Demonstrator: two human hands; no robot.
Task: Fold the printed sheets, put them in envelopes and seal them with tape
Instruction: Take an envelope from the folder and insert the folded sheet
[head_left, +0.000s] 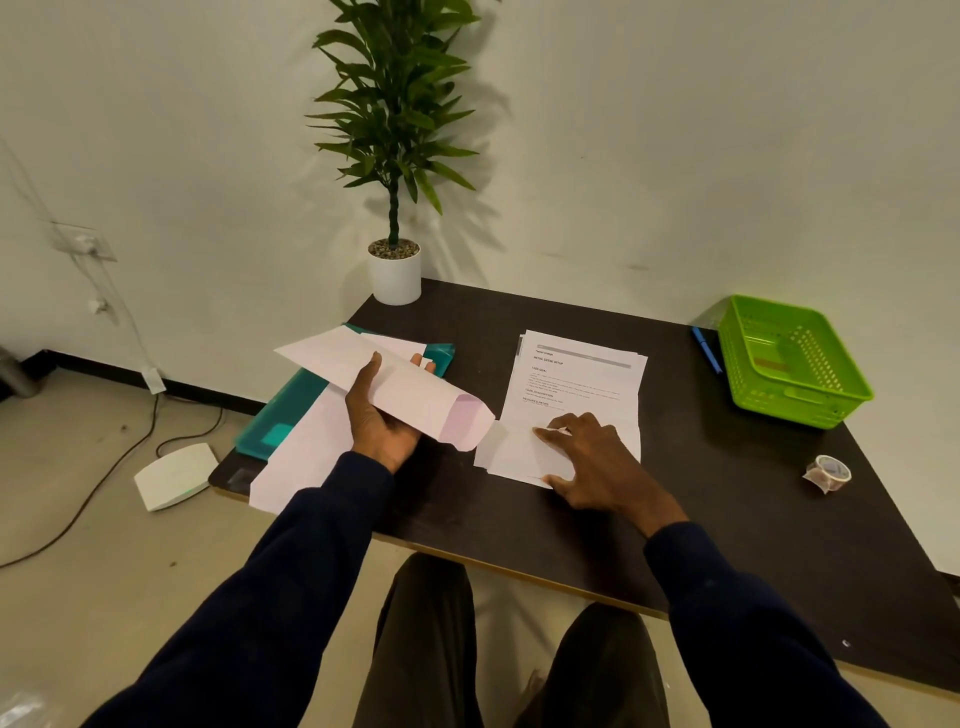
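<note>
- Dark table (727, 519) stands against a pale wall, seen from the head camera looking down over it
- At the far left corner is a potted plant (395, 275) in a white pot
- At the far right sits a green basket (789, 358), with a blue pen (706, 349) just beside its left wall
- A roll of tape (829, 473) lies alone near the right edge, well apart from the papers
- The left hand (384, 410) holds a white envelope (415, 389) from beneath, thumb curled over its upper face and fingertips showing past the far edge
- The envelope is lifted off the table and tilted, its open flap end pointing right, close to the printed sheets (576, 384)
- Those sheets lie in a stack mid-table, printed side up
- The right hand (592, 462) rests on the near part of the stack, fingers spread and pressing down, thumb at the near corner; whether it grips an edge I cannot tell
- A teal folder (291, 410) lies at the left edge under more white paper (306, 457), which overhangs the near edge
- On the floor to the left sits a white box (174, 475) with cables running near it
</note>
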